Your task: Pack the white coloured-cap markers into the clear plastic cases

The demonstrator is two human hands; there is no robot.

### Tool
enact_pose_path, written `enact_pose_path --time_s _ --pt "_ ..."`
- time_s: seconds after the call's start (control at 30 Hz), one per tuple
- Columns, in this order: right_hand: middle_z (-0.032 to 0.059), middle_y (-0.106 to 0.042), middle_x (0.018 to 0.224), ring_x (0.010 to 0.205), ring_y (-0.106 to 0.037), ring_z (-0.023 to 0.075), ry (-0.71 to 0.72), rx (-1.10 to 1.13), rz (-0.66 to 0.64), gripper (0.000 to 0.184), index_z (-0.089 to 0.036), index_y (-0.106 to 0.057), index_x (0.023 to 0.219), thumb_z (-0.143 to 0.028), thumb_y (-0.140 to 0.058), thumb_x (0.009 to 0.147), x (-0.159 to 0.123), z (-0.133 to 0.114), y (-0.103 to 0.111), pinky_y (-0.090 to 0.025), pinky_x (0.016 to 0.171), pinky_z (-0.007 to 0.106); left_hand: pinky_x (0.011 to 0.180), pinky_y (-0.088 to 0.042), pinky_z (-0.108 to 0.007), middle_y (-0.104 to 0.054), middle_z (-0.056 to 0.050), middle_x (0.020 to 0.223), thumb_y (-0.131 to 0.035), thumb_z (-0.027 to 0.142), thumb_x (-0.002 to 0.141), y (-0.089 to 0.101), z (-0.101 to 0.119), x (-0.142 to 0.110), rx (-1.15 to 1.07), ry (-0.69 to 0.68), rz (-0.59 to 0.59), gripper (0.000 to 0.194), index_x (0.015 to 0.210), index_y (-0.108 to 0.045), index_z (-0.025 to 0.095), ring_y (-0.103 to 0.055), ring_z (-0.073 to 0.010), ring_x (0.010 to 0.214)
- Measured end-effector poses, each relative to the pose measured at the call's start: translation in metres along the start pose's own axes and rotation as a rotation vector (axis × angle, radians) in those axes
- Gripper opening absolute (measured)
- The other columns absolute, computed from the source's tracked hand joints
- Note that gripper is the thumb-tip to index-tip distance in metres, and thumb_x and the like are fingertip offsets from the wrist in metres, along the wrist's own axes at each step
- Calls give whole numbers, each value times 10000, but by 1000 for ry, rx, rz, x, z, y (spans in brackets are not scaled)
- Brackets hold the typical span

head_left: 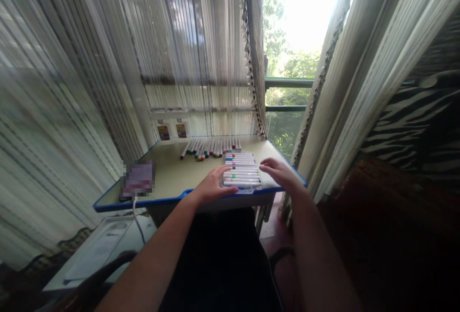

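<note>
A clear case of white markers lies near the front edge of the desk, its markers stacked in a row with coloured ends and bands. My left hand is at the case's left side, thumb stretched along the front and fingers apart over the left edge. On the other side my right hand hovers by the case's right edge, its fingers extended and slightly bent, with nothing seen in them. Behind the case, several loose markers with caps of different colours lie in a rough row.
The desk has a blue rim. A blurred-out device with a white cable lies at its left. Two small packs hang at the back. Curtains surround the desk; a lower surface stands at left.
</note>
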State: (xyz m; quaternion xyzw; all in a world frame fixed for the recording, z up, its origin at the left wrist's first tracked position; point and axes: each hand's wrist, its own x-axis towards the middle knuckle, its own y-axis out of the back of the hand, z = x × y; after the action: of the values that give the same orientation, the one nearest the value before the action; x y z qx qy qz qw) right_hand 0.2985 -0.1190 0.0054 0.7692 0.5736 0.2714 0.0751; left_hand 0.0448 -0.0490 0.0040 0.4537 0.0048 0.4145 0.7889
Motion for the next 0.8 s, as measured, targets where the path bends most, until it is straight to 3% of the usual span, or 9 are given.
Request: enact_pose_path --time_s 0.07,0.13,0.17,0.23,0.3,0.4,0.57,0.67,0.8 --pt "81 -672 916 769 -611 165 -46 -49 53 346 -170 -630 1001 -373 -640 722 27 4 -4 -468 677 276 960 -447 -402 -566 -135 1262 -659 595 652 3 -4 14 -106 66 43 671 1177 -582 184 -527 -292 1173" --pt "107 -678 941 755 -627 180 -212 -100 58 379 -152 -613 1074 -289 -637 721 53 7 -7 -471 665 283 797 -518 -338 -660 -116 1073 -561 627 721 6 -9 37 -197 183 130 567 1040 -625 163 -620 -256 1000" --pt "129 -678 938 760 -634 202 -265 -118 65 410 -126 -605 1096 -254 -641 709 65 9 -9 -471 658 295 716 -526 -311 -683 -104 960 -522 636 742 7 -12 50 -216 257 196 534 934 -636 151 -642 -236 903" --pt "168 -667 968 834 -639 251 -327 -143 90 466 -87 -593 1114 -203 -664 668 85 12 -11 -472 681 314 581 -507 -272 -673 -76 754 -566 612 717 7 -15 77 -245 414 214 476 774 -610 141 -642 -206 743" --pt "189 -650 1021 922 -626 284 -339 -150 118 506 -76 -591 1113 -179 -687 627 98 15 -13 -472 712 321 525 -487 -256 -653 -60 688 -641 533 688 6 -18 98 -304 539 163 402 755 -589 141 -634 -192 681" --pt "180 -657 1009 899 -637 280 -354 -118 134 536 -80 -584 1116 -188 -699 603 106 19 -22 -487 681 315 516 -490 -264 -673 -88 775 -726 377 648 -1 -23 115 -361 643 145 384 901 -574 132 -650 -212 716" --pt "163 -633 1095 871 -648 248 -353 67 196 566 -111 -566 1124 -257 -716 598 103 27 -35 -514 634 299 662 -540 -286 -677 -146 1010 -711 160 662 -18 -41 116 -467 504 227 551 1158 -474 124 -667 -212 856" --pt "152 -601 1157 859 -639 217 -314 265 242 609 -132 -532 1146 -203 -712 568 100 27 -35 -510 644 290 775 -527 -336 -636 -151 1132 -729 154 640 -20 -42 114 -278 405 308 691 1258 -419 147 -644 -222 918" --pt "67 -664 976 792 -625 168 -217 495 155 512 -155 -547 1074 -164 -674 578 99 24 -27 -488 645 265 761 -511 -338 -627 -126 1140 -713 158 652 -17 -31 113 -210 286 346 716 1297 -403 162 -628 -205 888"
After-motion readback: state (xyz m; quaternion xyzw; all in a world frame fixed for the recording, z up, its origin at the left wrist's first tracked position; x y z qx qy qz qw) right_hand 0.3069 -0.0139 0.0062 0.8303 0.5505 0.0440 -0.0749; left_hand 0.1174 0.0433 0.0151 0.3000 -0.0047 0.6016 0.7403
